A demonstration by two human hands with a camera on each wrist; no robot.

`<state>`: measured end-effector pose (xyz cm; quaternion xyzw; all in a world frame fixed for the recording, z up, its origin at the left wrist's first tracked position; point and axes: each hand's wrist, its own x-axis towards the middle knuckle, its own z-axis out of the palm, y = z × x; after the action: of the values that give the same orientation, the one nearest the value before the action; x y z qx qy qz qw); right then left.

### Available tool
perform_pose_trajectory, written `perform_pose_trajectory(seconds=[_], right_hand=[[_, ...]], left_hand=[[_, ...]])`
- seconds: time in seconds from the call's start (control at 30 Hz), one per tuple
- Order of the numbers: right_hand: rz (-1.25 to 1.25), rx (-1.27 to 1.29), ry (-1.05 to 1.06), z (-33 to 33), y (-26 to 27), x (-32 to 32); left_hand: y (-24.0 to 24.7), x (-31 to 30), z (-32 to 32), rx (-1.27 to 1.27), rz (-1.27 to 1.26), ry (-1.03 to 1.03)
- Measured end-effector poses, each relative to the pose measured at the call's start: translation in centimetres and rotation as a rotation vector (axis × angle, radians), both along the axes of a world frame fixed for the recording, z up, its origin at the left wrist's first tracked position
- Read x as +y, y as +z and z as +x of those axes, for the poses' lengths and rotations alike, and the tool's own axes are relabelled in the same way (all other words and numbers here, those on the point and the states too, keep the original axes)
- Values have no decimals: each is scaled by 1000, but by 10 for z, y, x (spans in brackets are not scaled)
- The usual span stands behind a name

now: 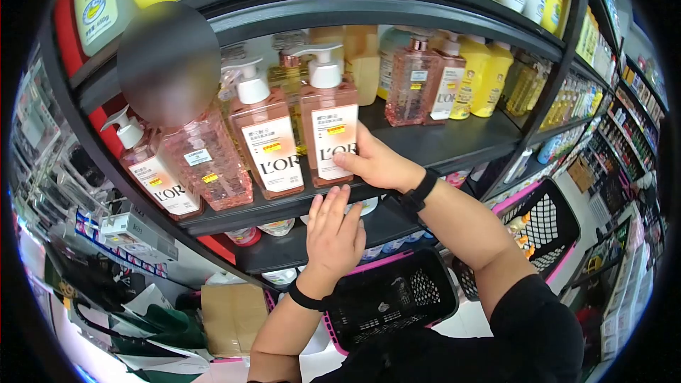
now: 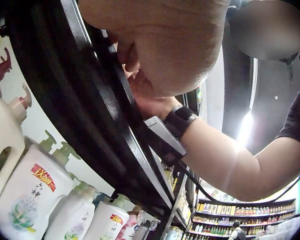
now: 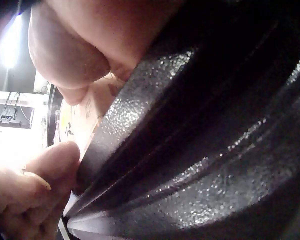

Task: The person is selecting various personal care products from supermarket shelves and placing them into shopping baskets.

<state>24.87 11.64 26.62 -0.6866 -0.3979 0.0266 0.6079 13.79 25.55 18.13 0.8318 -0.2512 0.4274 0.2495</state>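
My right hand [image 1: 383,159] grips the right side of a pink pump bottle [image 1: 335,120] with a white pump head, its thumb across the front label. The bottle stands upright at the shelf's front edge. Just below it, my left hand [image 1: 333,230] is held up with its fingers extended, fingertips at the shelf lip by the bottle's base. A matching pump bottle [image 1: 272,142] stands close on the left. In the right wrist view, the gripped bottle [image 3: 87,112] shows beyond the shelf edge, partly hidden by the right hand.
Further left stand a petal-filled pink bottle [image 1: 213,163] and another white-pump bottle [image 1: 159,177]. Yellow bottles [image 1: 489,78] are at the right. The upper shelf rail [image 1: 369,10] runs overhead. Below are a black basket [image 1: 397,291] and a cardboard box [image 1: 230,319]. White bottles [image 2: 32,195] fill a lower shelf.
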Motion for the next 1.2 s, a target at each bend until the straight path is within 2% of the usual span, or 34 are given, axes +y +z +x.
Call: perform_pose_trajectory(seconds=[0.1, 0.2, 0.27, 0.3, 0.4, 0.47, 0.67, 0.7, 0.73, 0.8, 0.93, 1.0, 1.07, 1.13, 1.17, 1.2], right_hand=[[-52, -51, -3, 8, -7, -1], [-127, -345, -134, 26, -22, 2], [-58, -173, -70, 14, -11, 1], [-139, -160, -130, 21, -16, 3], [-73, -193, -190, 10, -14, -1], [-149, -177, -216, 7, -9, -5], [74, -241, -309, -7, -27, -23], [33, -218, -228, -21, -23, -38], [44, -296, -235, -34, -31, -51], [116, -374, -231, -59, -49, -90], [0, -262, -178, -100, -95, -215], [-31, -66, -190, -113, -123, -288], [-30, 65, -307, -125, -154, -366], [22, 339, -428, -137, -185, -441], [-63, 215, -532, -135, -207, -479], [-205, 207, -624, -140, -204, -514]], left_hand=[[1, -2, -4, 70, 52, 33], [0, -4, -4, 61, 139, 68], [-7, -5, -4, 33, 181, 112], [-7, -5, -3, 31, 195, 103], [-1, -11, -7, 44, 239, 131], [3, -14, -10, 81, 262, 168], [6, -15, -14, 143, 268, 222], [3, -14, -13, 148, 260, 238], [3, -19, -13, 152, 249, 252], [8, -30, -17, 174, 283, 275], [1, -37, -11, 144, 289, 345], [-2, -46, -9, 164, 293, 428], [-6, -48, -3, 202, 280, 525], [-12, -55, 0, 166, 306, 583], [-17, -54, 4, 177, 317, 625], [-20, -60, 9, 161, 327, 649]])
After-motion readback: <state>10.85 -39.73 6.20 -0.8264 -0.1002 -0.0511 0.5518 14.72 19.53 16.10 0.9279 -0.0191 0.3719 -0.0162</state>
